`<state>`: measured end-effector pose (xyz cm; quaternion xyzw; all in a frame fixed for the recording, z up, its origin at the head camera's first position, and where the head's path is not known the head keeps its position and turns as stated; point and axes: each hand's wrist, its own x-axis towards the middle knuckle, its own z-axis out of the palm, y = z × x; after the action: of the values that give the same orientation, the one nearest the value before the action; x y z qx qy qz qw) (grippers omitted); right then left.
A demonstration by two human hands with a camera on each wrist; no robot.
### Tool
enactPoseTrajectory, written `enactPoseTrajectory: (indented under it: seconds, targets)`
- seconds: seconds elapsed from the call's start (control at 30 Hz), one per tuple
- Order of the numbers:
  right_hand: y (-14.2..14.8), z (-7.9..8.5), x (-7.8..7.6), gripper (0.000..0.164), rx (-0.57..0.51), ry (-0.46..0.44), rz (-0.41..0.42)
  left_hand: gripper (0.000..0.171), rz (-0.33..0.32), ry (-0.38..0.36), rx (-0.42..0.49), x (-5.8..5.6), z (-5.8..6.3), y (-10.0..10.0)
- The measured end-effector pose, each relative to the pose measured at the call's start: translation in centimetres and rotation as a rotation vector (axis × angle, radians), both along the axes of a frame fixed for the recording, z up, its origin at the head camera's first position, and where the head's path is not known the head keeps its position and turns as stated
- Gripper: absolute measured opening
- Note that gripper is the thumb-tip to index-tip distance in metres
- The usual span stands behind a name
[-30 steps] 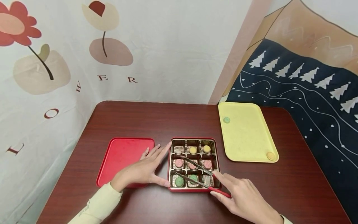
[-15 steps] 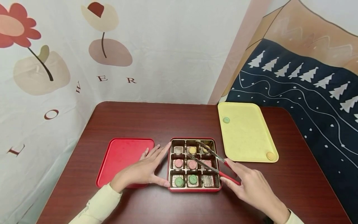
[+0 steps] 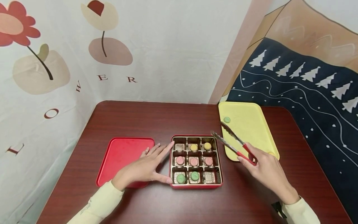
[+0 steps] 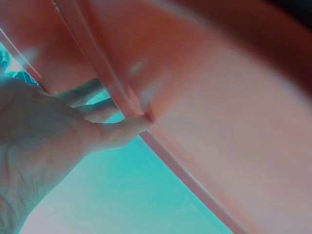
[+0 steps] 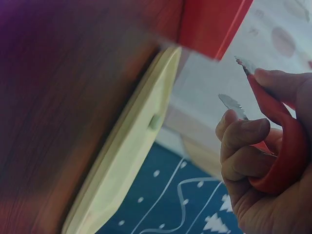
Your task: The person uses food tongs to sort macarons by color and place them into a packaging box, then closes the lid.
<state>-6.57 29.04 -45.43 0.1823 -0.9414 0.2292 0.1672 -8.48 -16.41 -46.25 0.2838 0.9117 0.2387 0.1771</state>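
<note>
In the head view a red box [image 3: 196, 186] with a gold divided insert stands in the middle of the table. Round candies lie in its compartments: yellow [image 3: 207, 146] at the back, pink [image 3: 194, 161] in the middle row, green [image 3: 181, 178] in front. My left hand [image 3: 142, 168], fingers spread, rests against the box's left side; the left wrist view shows a fingertip at its edge. My right hand [image 3: 269, 171] grips red-handled tongs [image 3: 243, 156]. The tongs' arms stand apart with nothing between their tips, which hover between box and yellow tray [image 3: 246, 130].
On the yellow tray lie a green candy [image 3: 227, 119] at the far left and a yellow one [image 3: 272, 153], mostly hidden behind my right hand. A red lid [image 3: 123, 155] lies on the table [image 3: 167, 118] left of the box, partly under my left arm. Printed cloth hangs behind.
My right hand has carried the spread tongs from over the box up and right toward the yellow tray. The box has shifted slightly; my left hand stays at its side.
</note>
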Motion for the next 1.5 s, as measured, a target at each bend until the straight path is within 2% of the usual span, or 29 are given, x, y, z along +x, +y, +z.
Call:
enactPoseTrajectory:
  seconds: [0.27,0.43,0.6,1.0,1.5]
  targets:
    - [2.7,-0.7,-2.7,0.063,0.051,-0.107,-0.113,0.133,0.000,-0.021,-0.039,-0.5,0.4,0.1]
    - [3.2,-1.1,-3.8,0.061,0.076,-0.169,-0.131,0.133,0.011,-0.042,-0.049,-0.7,0.5,-0.1]
    - [3.3,-1.4,-4.5,0.059,0.083,-0.176,-0.137,0.134,0.015,-0.065,-0.048,-0.9,0.5,-0.2]
    - [3.1,-1.9,-5.9,0.053,0.091,-0.172,-0.120,0.135,0.012,-0.099,-0.042,-1.5,0.4,-0.6]
    - [2.8,-1.9,-6.1,0.053,0.101,-0.213,-0.128,0.135,0.019,-0.108,-0.038,-1.4,0.5,-0.6]
